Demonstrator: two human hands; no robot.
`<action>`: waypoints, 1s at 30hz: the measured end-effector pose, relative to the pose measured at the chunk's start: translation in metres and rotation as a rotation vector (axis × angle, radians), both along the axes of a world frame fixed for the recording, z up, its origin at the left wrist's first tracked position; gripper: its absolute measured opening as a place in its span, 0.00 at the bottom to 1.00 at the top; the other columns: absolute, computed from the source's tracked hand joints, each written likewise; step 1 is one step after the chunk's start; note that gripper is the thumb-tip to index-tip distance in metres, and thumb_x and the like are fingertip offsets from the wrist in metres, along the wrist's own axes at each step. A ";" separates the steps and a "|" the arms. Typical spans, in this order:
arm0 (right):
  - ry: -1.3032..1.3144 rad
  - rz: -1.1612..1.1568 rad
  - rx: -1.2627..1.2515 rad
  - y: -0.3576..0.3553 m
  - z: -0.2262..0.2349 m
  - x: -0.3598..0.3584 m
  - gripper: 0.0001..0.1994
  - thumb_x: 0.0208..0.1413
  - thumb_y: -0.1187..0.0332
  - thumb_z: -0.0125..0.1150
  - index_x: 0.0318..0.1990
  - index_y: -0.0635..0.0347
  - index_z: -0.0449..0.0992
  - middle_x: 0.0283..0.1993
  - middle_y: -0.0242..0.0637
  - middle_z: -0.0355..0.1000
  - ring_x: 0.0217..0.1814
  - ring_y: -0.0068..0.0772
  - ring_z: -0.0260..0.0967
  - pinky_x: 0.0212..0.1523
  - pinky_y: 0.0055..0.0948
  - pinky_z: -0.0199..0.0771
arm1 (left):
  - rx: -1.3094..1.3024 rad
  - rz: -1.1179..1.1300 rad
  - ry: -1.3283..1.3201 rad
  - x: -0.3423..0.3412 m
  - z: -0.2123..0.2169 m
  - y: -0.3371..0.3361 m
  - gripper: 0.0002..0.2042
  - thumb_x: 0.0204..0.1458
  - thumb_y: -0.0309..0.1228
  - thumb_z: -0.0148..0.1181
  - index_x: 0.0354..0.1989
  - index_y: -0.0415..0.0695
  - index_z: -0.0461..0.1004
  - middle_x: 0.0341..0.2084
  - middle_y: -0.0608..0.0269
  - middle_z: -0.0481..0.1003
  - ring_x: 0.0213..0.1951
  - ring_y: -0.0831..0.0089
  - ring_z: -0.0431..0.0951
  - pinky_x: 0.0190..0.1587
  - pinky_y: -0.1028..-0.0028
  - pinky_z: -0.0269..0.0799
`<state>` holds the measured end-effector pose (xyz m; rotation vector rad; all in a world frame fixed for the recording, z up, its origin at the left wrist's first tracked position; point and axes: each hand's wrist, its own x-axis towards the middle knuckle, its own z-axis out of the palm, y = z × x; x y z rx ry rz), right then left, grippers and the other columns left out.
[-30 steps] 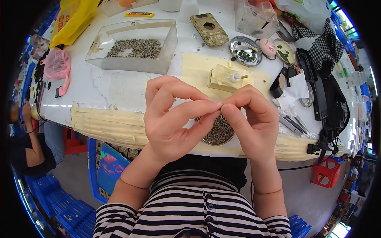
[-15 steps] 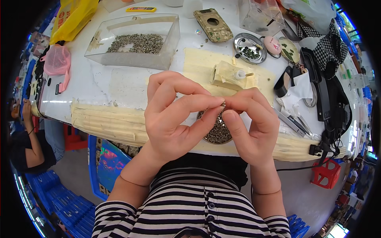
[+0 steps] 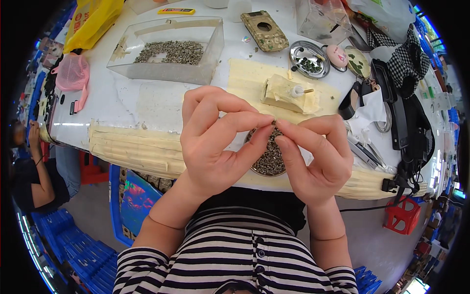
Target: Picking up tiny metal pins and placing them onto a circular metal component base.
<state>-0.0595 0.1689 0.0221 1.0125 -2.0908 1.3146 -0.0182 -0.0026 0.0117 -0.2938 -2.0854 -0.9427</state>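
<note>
In front of me, my left hand (image 3: pixel 215 142) pinches a tiny dull metallic piece (image 3: pixel 274 123) between thumb and index fingertip; its exact kind is too small to make out. My right hand (image 3: pixel 320 159) meets it from the other side, index fingertip against the piece and thumb close below. The other fingers of both hands are curled. Beneath the fingertips sits a round dish (image 3: pixel 268 172) filled with many similar small metallic parts, partly hidden by my hands. Just beyond lies a block wrapped in cream tape (image 3: pixel 281 95), with a small white pot and a stick on it.
A clear bin of small parts (image 3: pixel 215 54) stands at the far left. Farther back are a camouflage-patterned case (image 3: pixel 264 32) and a steel dish with dark green bits (image 3: pixel 320 73). Tweezers (image 3: pixel 364 152) lie right, beside black straps and cables. A red stool (image 3: pixel 402 215) stands below.
My right hand has shifted slightly right and down, showing more of its index fingertip. My left hand stays nearly in place with the tiny piece. The whole view has shifted a little.
</note>
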 end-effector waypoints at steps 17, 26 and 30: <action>-0.093 0.035 -0.051 0.001 0.003 0.002 0.13 0.40 0.78 0.76 0.37 0.59 0.84 0.32 0.32 0.73 0.31 0.29 0.67 0.31 0.26 0.66 | -0.037 -0.006 0.018 -0.001 0.000 0.001 0.13 0.35 0.21 0.73 0.33 0.48 0.83 0.30 0.70 0.76 0.39 0.66 0.69 0.42 0.70 0.66; -0.240 0.053 -0.073 -0.002 -0.003 0.003 0.12 0.44 0.78 0.74 0.39 0.60 0.84 0.31 0.33 0.73 0.31 0.28 0.68 0.31 0.25 0.66 | 0.013 -0.087 -0.009 0.001 0.000 -0.003 0.12 0.38 0.19 0.71 0.34 0.45 0.82 0.32 0.67 0.75 0.40 0.65 0.68 0.44 0.69 0.65; -0.455 0.197 -0.153 0.001 -0.003 0.000 0.07 0.48 0.77 0.72 0.37 0.63 0.83 0.32 0.34 0.75 0.32 0.25 0.69 0.33 0.23 0.69 | -0.005 -0.106 -0.010 0.002 0.002 -0.004 0.12 0.39 0.20 0.70 0.34 0.46 0.83 0.32 0.67 0.75 0.40 0.65 0.67 0.44 0.69 0.64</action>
